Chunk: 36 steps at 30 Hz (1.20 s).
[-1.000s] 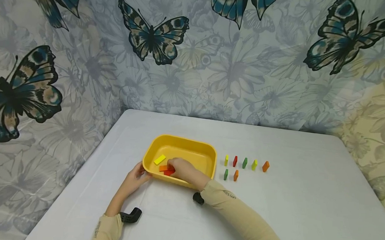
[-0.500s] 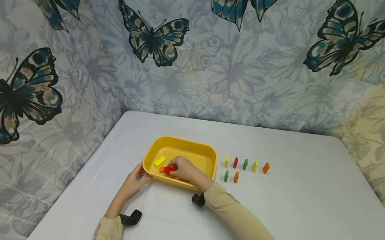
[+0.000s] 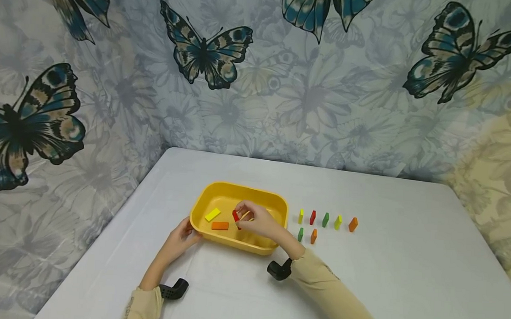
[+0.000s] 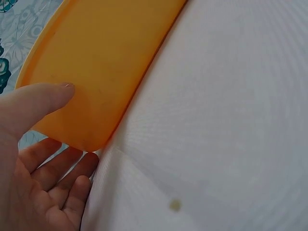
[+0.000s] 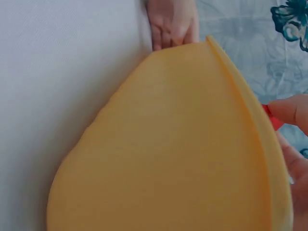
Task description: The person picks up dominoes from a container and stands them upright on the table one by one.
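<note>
A thin red block (image 3: 236,215) is pinched between the thumb and fingers of my right hand (image 3: 259,220), held upright over the yellow tray (image 3: 230,197). In the right wrist view the same red block (image 5: 275,120) peeks past the tray's rim at the fingertips. Below it in the tray lie an orange block (image 3: 220,226) and a yellow block (image 3: 212,214), both flat. My left hand (image 3: 179,239) rests at the tray's near left corner. Its straight thumb (image 4: 55,98) lies against the outer wall in the left wrist view, with the other fingers loose by the corner.
Right of the tray, several blocks stand on end in two rows: the back row includes a red block (image 3: 312,217) and an orange block (image 3: 353,224), the front row a green block (image 3: 300,234) and an orange block (image 3: 314,236). White cloth (image 3: 405,261) covers the table.
My right hand has picked the red block up from beside the orange one and raised it, moving slightly right and turning it upright. The left hand stays at the tray's corner.
</note>
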Tool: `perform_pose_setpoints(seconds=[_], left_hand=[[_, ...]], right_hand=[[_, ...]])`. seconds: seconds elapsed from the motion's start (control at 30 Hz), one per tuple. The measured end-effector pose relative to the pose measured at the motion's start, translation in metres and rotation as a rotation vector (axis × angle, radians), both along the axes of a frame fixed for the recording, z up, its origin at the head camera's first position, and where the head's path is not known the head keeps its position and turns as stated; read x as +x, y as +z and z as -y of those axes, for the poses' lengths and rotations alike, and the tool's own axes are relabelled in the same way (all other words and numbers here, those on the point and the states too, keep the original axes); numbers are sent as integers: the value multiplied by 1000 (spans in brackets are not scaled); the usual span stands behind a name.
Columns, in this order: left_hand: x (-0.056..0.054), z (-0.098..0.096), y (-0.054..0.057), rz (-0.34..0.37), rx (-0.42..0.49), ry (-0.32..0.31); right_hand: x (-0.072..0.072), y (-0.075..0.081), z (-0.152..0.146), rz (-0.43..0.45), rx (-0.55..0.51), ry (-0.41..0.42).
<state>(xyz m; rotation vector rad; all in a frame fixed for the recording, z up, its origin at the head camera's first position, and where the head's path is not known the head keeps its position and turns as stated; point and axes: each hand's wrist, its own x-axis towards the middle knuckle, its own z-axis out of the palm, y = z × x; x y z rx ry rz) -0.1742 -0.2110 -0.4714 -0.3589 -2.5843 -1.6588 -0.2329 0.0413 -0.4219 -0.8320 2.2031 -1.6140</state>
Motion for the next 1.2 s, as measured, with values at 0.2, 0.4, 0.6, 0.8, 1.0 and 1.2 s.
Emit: perform_pose_setpoints(seconds=[0.2, 0.4, 0.6, 0.8, 1.0, 1.2], left_hand=[[-3, 2, -5, 29, 6, 7], [-7, 7, -21, -17, -3, -1], [-9, 8, -20, -19, -17, 7], [0, 0, 3, -2, -14, -1], [0, -1, 5, 9, 3, 0], [0, 0, 4, -8, -4, 6]], right_hand=[[12, 18, -25, -25, -54, 11], [5, -1, -53, -168, -96, 11], [10, 8, -81, -163, -66, -102], [25, 18, -105, -162, -21, -232], [28, -6, -136, -305, 65, -290], [33, -17, -166, -412, 154, -359]])
